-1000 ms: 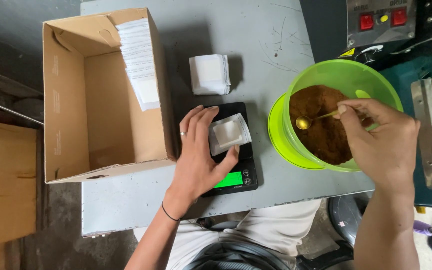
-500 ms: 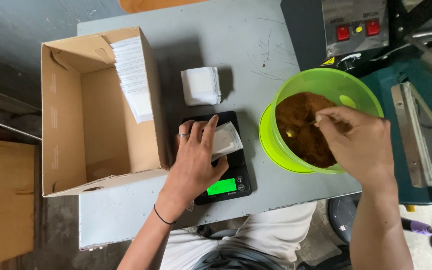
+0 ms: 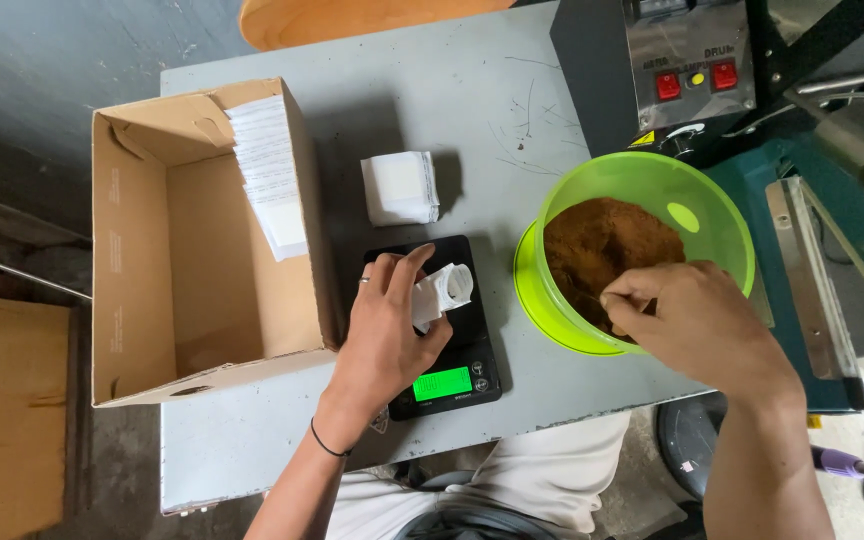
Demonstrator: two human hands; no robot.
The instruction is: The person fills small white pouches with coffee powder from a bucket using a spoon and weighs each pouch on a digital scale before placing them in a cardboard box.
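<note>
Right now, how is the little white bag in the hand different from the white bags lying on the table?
The small white bag in the left hand is a single one, held open and tilted over the black scale. The stack of white bags holds several, lying flat and untouched on the grey table, apart from the scale. Both are white and look like the same kind of bag.
</note>
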